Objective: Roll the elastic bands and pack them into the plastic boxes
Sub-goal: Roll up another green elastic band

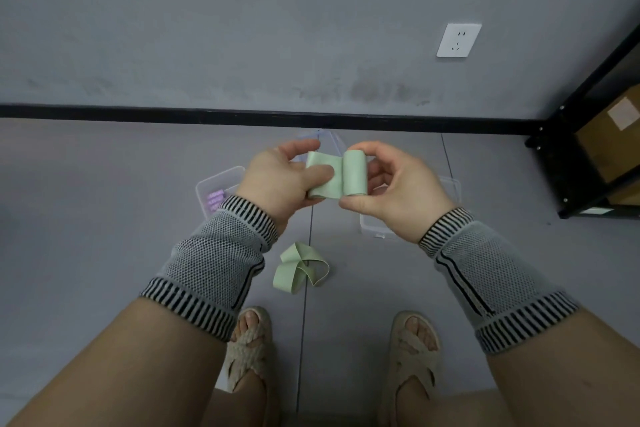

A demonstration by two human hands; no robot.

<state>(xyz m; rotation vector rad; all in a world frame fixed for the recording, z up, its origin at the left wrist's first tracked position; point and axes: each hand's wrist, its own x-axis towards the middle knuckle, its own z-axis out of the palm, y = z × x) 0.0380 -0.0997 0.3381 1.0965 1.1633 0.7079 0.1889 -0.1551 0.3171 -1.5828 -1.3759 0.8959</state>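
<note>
3 clear boxes [221, 184] — hands [277, 180] in front

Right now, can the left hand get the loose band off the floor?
Probably not yet: left hand and right hand both grip the half-rolled band. The loose band lies unobstructed below.

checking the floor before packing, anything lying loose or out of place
One green elastic band lies unrolled in a twisted loop on the floor, in front of the sandals, outside every plastic box. The hands are rolling another green band.

Grey mesh striped-cuff forearm sleeves [211, 263], woven beige sandals [247, 347]
</note>
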